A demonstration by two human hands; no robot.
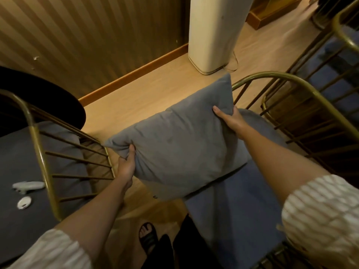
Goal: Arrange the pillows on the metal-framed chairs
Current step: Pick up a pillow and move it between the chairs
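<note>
Pillow: grey pillow (180,144) is up in the air, carried between both hands, tilted so its long axis runs from lower left to upper right across the view.
Left grip: left hand (126,164) has the lower-left corner, fingers curled up over the edge and pinching the fabric, thumb side tucked underneath.
Right grip: right hand (229,119) clamps the upper-right edge, fingers pressed over the top face, the cloth bunching under them.
Where it hangs: partly over the bare floor (139,98), partly over the blue seat (239,206) of the right chair (287,78).
Key relation: that chair's gold backrest lies just beyond the right hand, so the right-hand end of the pillow is the nearer one; the left-hand end hangs out over the gap between the chairs.
Second cushion: a grey shape shows behind the right wrist against the backrest; whether it is another pillow I cannot tell.
Left chair: left chair (38,144) sits beside the left forearm, dark seat with small white items on it.
Next, as I judge it: swing the left end rightward and lean the pillow against the backrest.
</note>
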